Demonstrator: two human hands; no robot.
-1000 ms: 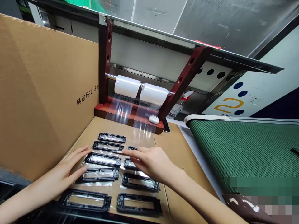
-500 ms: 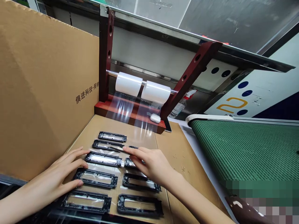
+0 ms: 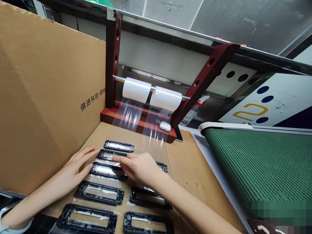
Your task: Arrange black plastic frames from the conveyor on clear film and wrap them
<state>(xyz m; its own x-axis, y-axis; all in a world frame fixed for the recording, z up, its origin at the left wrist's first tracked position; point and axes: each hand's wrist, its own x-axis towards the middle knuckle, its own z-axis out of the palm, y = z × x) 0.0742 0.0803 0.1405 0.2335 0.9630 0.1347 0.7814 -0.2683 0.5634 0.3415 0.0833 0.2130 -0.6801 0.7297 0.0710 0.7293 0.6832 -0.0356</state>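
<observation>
Several black plastic frames with clear windows lie in two columns on transparent film strips over the cardboard. My right hand point(image 3: 143, 169) is closed on a thin, pale, blade-like tool point(image 3: 109, 158), mostly hidden under the index finger. Its tip is over the second frame from the far end point(image 3: 104, 152) in the left column. My left hand point(image 3: 76, 165) lies with fingers stretched along the left ends of the frames. Its fingertips reach that second frame and the third frame point(image 3: 107, 169). Part of the right column is behind my right hand and forearm.
Two film rolls point(image 3: 136, 89) hang on a rod in a dark red stand point(image 3: 113, 113). A small white case point(image 3: 165, 126) rests on the stand's base. A tall cardboard box point(image 3: 48, 91) walls the left side. At the right runs a green conveyor belt point(image 3: 263, 162); a spray bottle point(image 3: 191, 113) stands behind.
My right hand has moved left with the tool, which now points at the second frame's window. My left hand has shifted slightly away from me, up the column. The camera view has shifted a little.
</observation>
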